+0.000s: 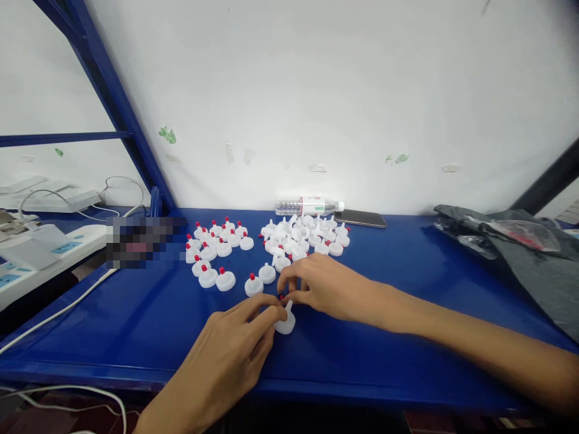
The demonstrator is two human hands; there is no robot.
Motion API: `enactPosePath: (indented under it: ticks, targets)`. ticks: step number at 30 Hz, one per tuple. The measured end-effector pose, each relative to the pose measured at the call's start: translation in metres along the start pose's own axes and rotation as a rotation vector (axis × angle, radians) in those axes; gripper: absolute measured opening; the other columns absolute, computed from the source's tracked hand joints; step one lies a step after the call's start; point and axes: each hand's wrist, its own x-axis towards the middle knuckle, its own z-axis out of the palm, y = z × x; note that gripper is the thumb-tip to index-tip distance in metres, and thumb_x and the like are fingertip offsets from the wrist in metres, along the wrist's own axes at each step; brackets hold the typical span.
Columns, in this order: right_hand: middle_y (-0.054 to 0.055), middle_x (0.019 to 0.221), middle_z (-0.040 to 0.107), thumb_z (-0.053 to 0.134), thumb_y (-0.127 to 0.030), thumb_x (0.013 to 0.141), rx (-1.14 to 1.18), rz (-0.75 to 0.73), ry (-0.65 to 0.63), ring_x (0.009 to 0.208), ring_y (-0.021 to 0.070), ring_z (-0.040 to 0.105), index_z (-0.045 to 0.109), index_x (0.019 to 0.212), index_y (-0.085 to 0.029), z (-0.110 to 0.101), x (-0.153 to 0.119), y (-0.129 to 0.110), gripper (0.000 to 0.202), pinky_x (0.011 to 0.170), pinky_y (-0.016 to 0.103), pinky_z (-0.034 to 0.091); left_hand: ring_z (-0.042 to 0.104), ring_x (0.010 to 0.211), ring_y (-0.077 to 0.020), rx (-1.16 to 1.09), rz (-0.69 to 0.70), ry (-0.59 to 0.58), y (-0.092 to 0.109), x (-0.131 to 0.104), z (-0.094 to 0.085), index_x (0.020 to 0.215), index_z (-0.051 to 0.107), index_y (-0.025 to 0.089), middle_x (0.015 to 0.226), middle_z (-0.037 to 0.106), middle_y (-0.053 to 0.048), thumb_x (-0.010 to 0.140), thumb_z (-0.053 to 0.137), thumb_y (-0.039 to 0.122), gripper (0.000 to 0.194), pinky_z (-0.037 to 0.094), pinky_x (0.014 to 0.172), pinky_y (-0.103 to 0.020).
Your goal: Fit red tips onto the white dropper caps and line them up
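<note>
My left hand (230,343) pinches a white plastic spout cap (286,322) that rests on the blue table (398,337). My right hand (316,283) is just above it, fingertips closed on a small red tip (282,297) over the cap's spout. To the left lies a group of white caps with red tips (216,247). Behind my right hand is a heap of plain white caps (301,235). A few red-tipped caps (254,284) sit close to my fingers.
A clear water bottle (307,206) lies on its side by the white wall, with a dark phone (360,219) beside it. A dark plastic bag (520,241) covers the right end. White power strips (54,247) and cables are on the left, by a blue frame post (117,102).
</note>
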Motion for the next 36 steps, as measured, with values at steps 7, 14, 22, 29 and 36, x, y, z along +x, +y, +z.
enactPosePath:
  ticks: [7, 14, 22, 29, 36]
  targets:
    - [0.002, 0.087, 0.076, 0.068, -0.015, 0.090, -0.081, -0.018, 0.042, 0.079, 0.0170, 0.066, 0.075, 0.091, -0.020, 0.009, 0.001, 0.004, 0.009, 0.064, 0.027, 0.036, 0.066, 0.109, -0.0243, 0.086, -0.014, -0.057, 0.010, -0.004, -0.006, 0.126, 0.057, 0.029, 0.126, 0.065, -0.005, 0.078, 0.048, 0.004, 0.055, 0.057, 0.080, -0.037]
    - [0.003, 0.084, 0.077, 0.066, -0.015, 0.092, 0.163, 0.016, 0.090, 0.077, 0.0155, 0.071, 0.072, 0.092, -0.017, -0.011, -0.002, -0.002, 0.007, 0.067, 0.025, 0.049, 0.069, 0.110, -0.0195, 0.035, -0.027, 0.144, 0.001, -0.002, 0.003, 0.128, 0.062, 0.030, 0.133, 0.064, -0.005, 0.104, 0.046, 0.019, 0.031, 0.059, 0.091, -0.037]
    - [0.001, 0.087, 0.079, 0.073, -0.020, 0.088, 0.378, -0.045, 0.146, 0.081, 0.0152, 0.074, 0.080, 0.098, -0.021, -0.031, -0.002, -0.008, 0.012, 0.073, 0.023, 0.055, 0.060, 0.113, -0.0220, 0.015, -0.018, 0.125, -0.007, 0.002, 0.007, 0.123, 0.070, 0.032, 0.123, 0.073, 0.000, 0.103, 0.055, 0.021, 0.027, 0.059, 0.092, -0.039]
    - [0.001, 0.084, 0.080, 0.073, -0.014, 0.088, 0.342, -0.113, 0.133, 0.075, 0.0136, 0.074, 0.082, 0.091, -0.019, -0.006, 0.002, -0.011, 0.011, 0.071, 0.022, 0.055, 0.058, 0.109, -0.0220, -0.010, 0.002, 0.080, -0.004, 0.001, 0.003, 0.131, 0.066, 0.028, 0.125, 0.071, -0.004, 0.104, 0.051, 0.019, 0.032, 0.057, 0.089, -0.039]
    - [0.002, 0.085, 0.080, 0.073, -0.011, 0.088, 0.311, -0.130, 0.155, 0.076, 0.0143, 0.074, 0.082, 0.094, -0.019, 0.012, 0.003, -0.008, 0.013, 0.073, 0.024, 0.055, 0.061, 0.107, -0.0216, -0.008, -0.012, 0.083, 0.000, 0.002, 0.001, 0.131, 0.065, 0.028, 0.123, 0.068, -0.006, 0.102, 0.049, 0.016, 0.035, 0.057, 0.089, -0.039]
